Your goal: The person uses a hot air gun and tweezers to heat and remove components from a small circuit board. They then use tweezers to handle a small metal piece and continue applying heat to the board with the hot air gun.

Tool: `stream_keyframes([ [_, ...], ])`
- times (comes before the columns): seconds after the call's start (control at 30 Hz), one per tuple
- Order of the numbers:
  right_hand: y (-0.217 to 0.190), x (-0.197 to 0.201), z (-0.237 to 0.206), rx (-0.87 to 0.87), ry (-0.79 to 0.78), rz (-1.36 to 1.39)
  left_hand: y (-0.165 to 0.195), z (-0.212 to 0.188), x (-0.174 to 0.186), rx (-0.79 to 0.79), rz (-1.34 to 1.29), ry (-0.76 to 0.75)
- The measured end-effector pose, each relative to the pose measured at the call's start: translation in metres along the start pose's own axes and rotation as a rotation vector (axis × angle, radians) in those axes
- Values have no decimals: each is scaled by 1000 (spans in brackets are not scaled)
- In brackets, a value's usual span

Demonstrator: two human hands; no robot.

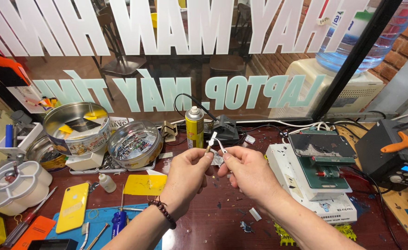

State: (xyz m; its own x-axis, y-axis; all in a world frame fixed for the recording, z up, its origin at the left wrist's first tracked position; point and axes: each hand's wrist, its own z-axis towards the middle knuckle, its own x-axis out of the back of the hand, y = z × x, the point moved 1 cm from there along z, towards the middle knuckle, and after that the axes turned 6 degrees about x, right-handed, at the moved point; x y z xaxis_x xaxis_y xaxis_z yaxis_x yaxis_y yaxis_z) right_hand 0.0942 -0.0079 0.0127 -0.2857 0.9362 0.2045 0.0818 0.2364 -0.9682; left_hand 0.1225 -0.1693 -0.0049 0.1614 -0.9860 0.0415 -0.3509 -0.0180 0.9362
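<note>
A small white strip of tape or film is held up above the middle of the dark red tabletop, pinched at its lower end on a thin tool tip in the left hand. The left fingers are closed together on that tool. Just beside it, slim metal tweezers are gripped by the right hand, whose fingers are pressed together on the tweezers' shaft, the tip pointing up toward the strip.

The strip looks light and sticky; it could be judged likely to fold onto itself, cling to a fingertip, or be dropped among the scraps scattered on the tabletop if the pinch is loosened.

Behind the hands stands a yellow spray can, near enough to be knocked over by a wide movement. To the left lie round tins of small parts, a yellow phone and a blue-handled screwdriver. To the right sits a green and white phone-repair fixture
</note>
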Motion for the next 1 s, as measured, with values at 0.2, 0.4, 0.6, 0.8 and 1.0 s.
stream_keyframes([
  [0.2, 0, -7, 8, -59, 22, -31, -6, -3, 7, -17, -21, 0],
  [0.4, 10, 1, 12, -110, -142, 169, -18, 0, 11, -124, 94, -17],
  [0.6, 26, 12, 15, -86, -78, 51, -20, 1, 9, 71, -25, -166],
  [0.8, 39, 3, 22, -18, -21, -43, -22, 5, 1, -69, 159, 4],
  [1.0, 31, -3, 23, -47, -83, 37, -28, 12, 11, -26, -56, -89],
])
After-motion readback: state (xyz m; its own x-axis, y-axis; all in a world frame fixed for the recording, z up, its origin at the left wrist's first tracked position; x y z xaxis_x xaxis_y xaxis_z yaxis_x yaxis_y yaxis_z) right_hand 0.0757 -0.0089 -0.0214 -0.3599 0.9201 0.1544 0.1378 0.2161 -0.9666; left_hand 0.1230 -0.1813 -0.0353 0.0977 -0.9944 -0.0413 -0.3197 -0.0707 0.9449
